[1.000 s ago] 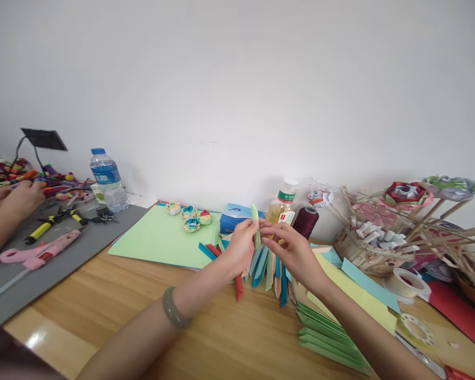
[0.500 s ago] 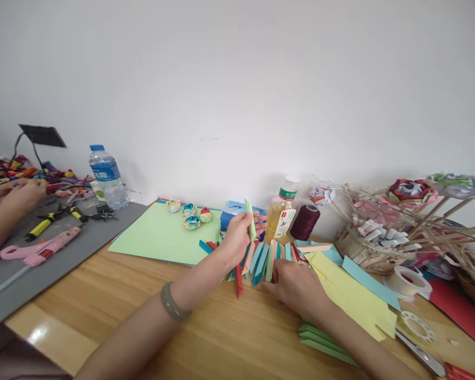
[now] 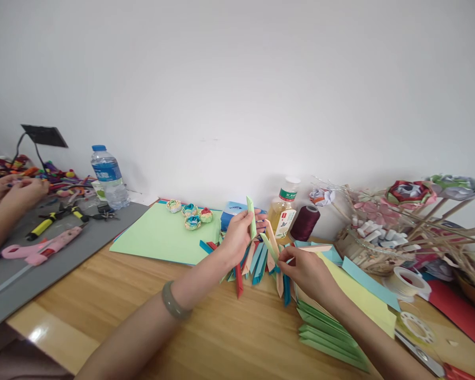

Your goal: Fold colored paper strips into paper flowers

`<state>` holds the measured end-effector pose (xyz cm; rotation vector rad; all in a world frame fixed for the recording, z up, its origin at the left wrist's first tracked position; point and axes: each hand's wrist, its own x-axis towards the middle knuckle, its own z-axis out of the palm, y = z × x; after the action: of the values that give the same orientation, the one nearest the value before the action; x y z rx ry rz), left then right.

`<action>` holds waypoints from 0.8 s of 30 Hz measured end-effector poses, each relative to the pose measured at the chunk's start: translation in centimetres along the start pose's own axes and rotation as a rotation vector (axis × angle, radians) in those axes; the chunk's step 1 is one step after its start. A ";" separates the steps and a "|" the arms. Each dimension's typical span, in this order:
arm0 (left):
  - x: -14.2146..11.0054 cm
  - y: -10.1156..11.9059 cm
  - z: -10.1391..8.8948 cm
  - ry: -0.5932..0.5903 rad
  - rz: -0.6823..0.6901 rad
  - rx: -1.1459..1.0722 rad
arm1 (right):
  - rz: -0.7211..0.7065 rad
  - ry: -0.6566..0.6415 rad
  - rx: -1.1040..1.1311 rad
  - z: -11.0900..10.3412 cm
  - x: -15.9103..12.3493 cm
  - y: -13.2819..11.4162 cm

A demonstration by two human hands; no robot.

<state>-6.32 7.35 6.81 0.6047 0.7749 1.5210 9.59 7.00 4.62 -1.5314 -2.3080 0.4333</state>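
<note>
My left hand holds a folded light-green paper strip upright above the wooden table. My right hand pinches a second folded strip, green and peach, lifted off a fan of folded blue, red, peach and green strips lying under both hands. A stack of folded green pieces sits under my right forearm. A jade bangle is on my left wrist.
A green paper sheet carries small paper roses. Behind stand a tissue box, a drink bottle, a dark thread spool and a water bottle. Another person's hands work left, near a pink glue gun.
My right hand left the upright green strip, dropped to the fan of strips on the table, and now lifts one strip from it. My left hand keeps its strip raised.
</note>
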 end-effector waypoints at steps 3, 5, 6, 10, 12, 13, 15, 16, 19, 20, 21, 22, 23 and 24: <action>0.0 -0.1 0.0 -0.019 0.003 -0.017 | 0.011 0.010 0.101 0.1 0.6 0.5; 0.1 -0.1 -0.1 -0.022 0.013 -0.027 | 0.025 0.012 0.171 0.3 1.1 0.9; 0.2 -0.1 -0.1 -0.018 0.020 -0.031 | 0.033 0.012 0.203 0.4 1.3 1.0; 0.7 -0.3 -0.5 0.015 0.064 -0.045 | 0.048 -0.003 0.294 0.2 1.6 1.1; 1.0 -0.5 -0.7 0.027 0.081 -0.050 | 0.046 -0.012 0.322 0.0 1.6 0.9; 1.1 -0.5 -0.7 0.029 0.086 -0.052 | 0.044 -0.013 0.334 -0.1 1.7 0.8; 1.2 -0.6 -0.8 0.024 0.093 -0.055 | 0.039 -0.009 0.364 -0.1 1.8 0.5; 1.2 -0.6 -0.8 0.020 0.099 -0.058 | 0.039 -0.007 0.381 0.0 1.9 0.4; 1.1 -0.6 -0.7 0.007 0.119 -0.069 | 0.066 -0.015 0.446 0.3 2.3 0.2; 1.1 -0.5 -0.6 0.003 0.126 -0.074 | 0.081 -0.027 0.468 0.3 2.4 0.1; 1.0 -0.4 -0.6 0.000 0.134 -0.079 | 0.098 -0.042 0.489 0.3 2.5 -0.1; 0.9 -0.3 -0.6 -0.001 0.141 -0.084 | 0.115 -0.062 0.511 0.3 2.5 -0.2; 0.9 -0.1 -0.6 0.000 0.149 -0.089 | 0.132 -0.085 0.532 0.1 2.6 -0.4; 0.8 0.0 -0.6 0.003 0.158 -0.094 | 0.151 -0.104 0.552 -0.1 2.6 -0.5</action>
<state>-6.87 8.10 6.39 0.6047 0.6663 1.6934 8.22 9.21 5.21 -1.4192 -1.9143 1.1053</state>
